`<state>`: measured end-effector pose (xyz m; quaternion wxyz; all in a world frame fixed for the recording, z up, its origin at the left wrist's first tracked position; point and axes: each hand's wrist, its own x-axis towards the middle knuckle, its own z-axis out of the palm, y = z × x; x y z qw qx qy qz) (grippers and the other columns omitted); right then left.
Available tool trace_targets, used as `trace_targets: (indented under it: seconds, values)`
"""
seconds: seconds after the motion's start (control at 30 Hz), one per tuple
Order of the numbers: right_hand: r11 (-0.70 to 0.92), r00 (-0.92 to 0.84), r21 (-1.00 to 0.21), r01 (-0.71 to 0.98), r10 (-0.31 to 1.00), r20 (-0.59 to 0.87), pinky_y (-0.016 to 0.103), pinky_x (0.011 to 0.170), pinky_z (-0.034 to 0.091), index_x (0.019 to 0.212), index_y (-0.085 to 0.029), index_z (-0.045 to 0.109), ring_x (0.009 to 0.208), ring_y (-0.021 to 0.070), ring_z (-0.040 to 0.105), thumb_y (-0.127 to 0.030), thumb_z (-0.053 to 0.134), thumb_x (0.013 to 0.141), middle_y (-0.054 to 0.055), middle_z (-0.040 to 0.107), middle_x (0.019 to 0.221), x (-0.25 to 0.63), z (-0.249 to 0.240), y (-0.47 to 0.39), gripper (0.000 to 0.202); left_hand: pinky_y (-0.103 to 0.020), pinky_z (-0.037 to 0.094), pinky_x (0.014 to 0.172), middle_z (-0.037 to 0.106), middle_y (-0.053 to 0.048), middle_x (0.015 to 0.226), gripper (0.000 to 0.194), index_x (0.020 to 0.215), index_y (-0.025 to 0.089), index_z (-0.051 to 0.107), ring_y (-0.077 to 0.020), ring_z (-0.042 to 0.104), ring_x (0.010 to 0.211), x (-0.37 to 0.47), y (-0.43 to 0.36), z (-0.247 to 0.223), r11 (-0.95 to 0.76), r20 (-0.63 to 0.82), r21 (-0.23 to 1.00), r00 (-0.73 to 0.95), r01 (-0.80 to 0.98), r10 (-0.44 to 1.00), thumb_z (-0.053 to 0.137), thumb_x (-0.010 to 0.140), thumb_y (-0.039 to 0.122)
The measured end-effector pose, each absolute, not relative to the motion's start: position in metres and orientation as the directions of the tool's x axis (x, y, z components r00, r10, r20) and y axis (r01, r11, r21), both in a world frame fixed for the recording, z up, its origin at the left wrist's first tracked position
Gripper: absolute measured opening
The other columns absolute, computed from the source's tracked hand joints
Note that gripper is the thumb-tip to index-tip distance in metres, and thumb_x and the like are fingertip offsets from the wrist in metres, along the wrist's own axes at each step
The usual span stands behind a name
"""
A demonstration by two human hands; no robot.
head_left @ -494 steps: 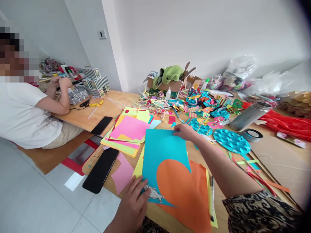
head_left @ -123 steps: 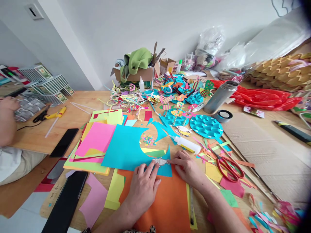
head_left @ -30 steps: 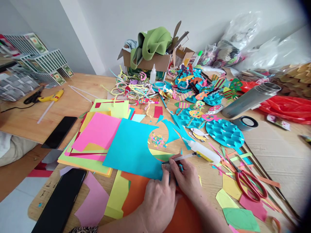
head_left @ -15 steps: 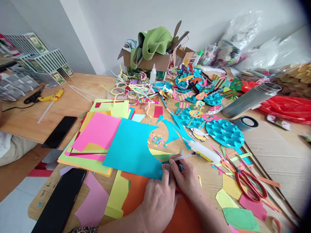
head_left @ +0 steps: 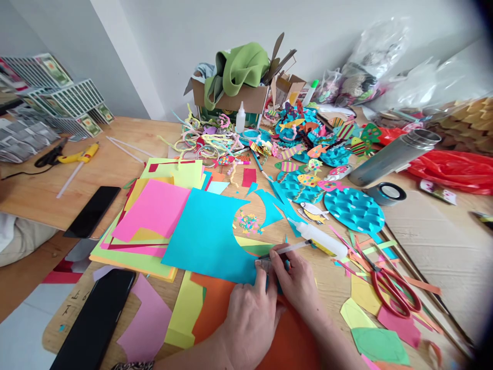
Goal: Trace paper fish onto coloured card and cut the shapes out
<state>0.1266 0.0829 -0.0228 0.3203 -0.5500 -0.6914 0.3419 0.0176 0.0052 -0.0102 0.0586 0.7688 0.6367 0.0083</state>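
Note:
Both my hands work at the lower right corner of a blue sheet of paper (head_left: 208,236) that has a round bite cut from its right side. My right hand (head_left: 296,280) is closed around a pen (head_left: 290,247) with a pale barrel, its tip down at the paper near my left fingertips. My left hand (head_left: 250,313) has its fingers bent and pressed down, holding a small greyish paper piece (head_left: 264,264) against the blue sheet; most of that piece is hidden. Orange paper (head_left: 215,298) lies under my hands. A white glue bottle (head_left: 321,240) lies just beyond the pen.
Left are stacked coloured sheets (head_left: 150,210) and two black phones (head_left: 92,210). Right are red-handled scissors (head_left: 393,290), paper scraps (head_left: 379,344), a steel flask (head_left: 393,156) and blue scalloped discs (head_left: 354,210) with paper fish. A yellow glue gun (head_left: 79,154) lies at the far left.
The whole view has shifted slightly. My hands, the pen and the blue paper hold almost the same places relative to one another.

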Motion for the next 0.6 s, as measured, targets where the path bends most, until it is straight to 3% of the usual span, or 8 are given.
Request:
trace_targets:
  seconds: [0.6]
  values:
    - [0.165,-0.148,-0.835,0.525,0.984,0.102,0.024,0.052,0.047,0.08,-0.02,0.058,0.057,0.0149,0.059,-0.038,0.047,0.093,0.004,0.067,0.073,0.1318,-0.0239,0.0837,0.025,-0.035,0.055,0.058,0.054,-0.017,0.132,0.06,0.136,0.02,0.051,-0.0186,0.065,0.066,0.017,0.0049,-0.0122,-0.186,-0.036,0.059,0.188,0.981,0.981,0.065,0.083,0.045]
